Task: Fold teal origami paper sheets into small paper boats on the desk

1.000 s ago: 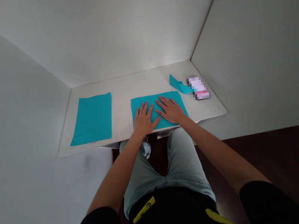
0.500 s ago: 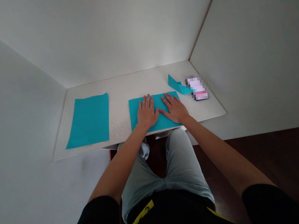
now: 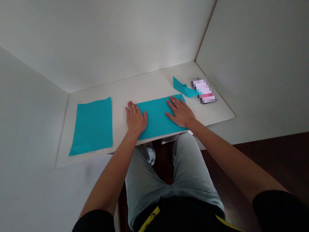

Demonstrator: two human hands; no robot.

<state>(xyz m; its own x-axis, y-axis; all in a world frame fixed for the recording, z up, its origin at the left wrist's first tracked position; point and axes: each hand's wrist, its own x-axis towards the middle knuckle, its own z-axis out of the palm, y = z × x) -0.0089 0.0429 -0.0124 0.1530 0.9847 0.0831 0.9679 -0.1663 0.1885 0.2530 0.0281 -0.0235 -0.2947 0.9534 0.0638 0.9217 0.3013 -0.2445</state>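
Head view: left grip point(image 3: 135, 119) lies open beside the teal paper sheet point(image 3: 157, 117), right grip point(image 3: 181, 113) spread flat on it, apparently pinning it to the bench point(image 3: 141, 84). A second teal sheet point(image 3: 90, 126) sits at nine o'clock, a teal scrap point(image 3: 180, 85) and blurred object point(image 3: 204, 91) at two, white walls point(image 3: 101, 34) beyond.

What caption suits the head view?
Teal sheet on a white desk, left hand at its edge, right hand on it.

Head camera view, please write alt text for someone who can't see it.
The left hand and right hand rest flat on a teal sheet on a white tabletop, the left at its left edge. Another teal sheet lies to the left; a small folded teal piece sits far right, beside a pixelated object.
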